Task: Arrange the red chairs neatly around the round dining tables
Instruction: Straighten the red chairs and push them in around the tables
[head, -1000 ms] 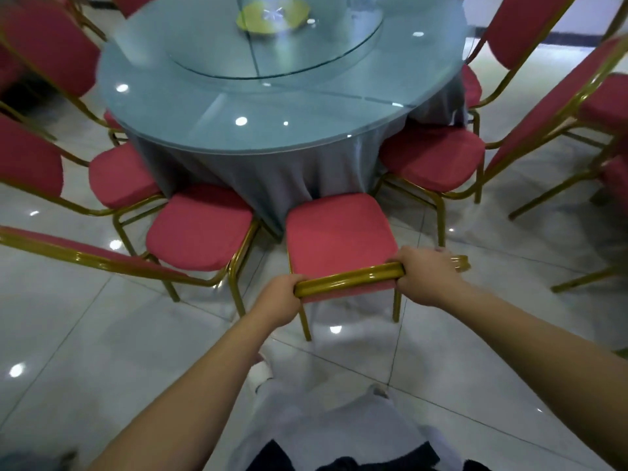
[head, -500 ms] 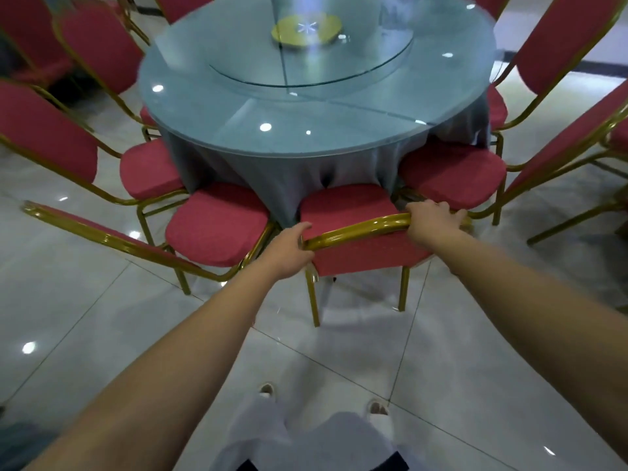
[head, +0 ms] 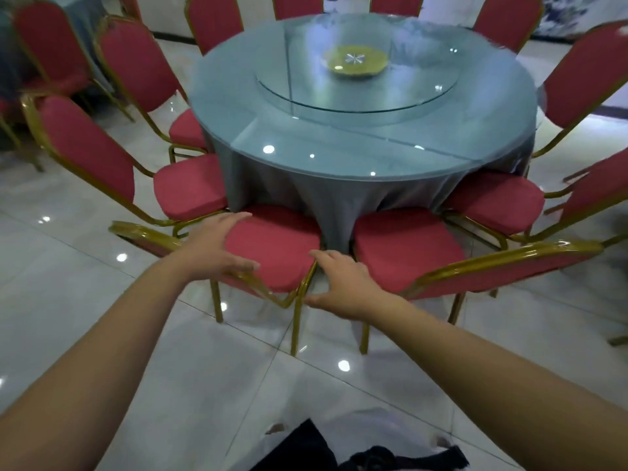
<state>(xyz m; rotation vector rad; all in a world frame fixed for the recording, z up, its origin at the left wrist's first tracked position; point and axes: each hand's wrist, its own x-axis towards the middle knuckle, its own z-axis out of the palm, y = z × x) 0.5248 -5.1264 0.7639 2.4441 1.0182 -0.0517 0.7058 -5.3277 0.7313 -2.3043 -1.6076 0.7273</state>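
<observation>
Red chair (head: pixel 272 248), seat tucked to the skirted tabletop (head: pixel 339 144): probably light, stiff in its gold metal frame, padding soft, so best taken by the hard top rail (head: pixel 146 234), with left hand (head: pixel 217 248) and right hand (head: pixel 343 283) grip apart, fingers spread, holding nothing.

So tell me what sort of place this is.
Probably a banquet hall or restaurant dining room: a big round table with a grey cloth and glass turntable, ringed by gold-framed red chairs on a glossy tiled floor.
</observation>
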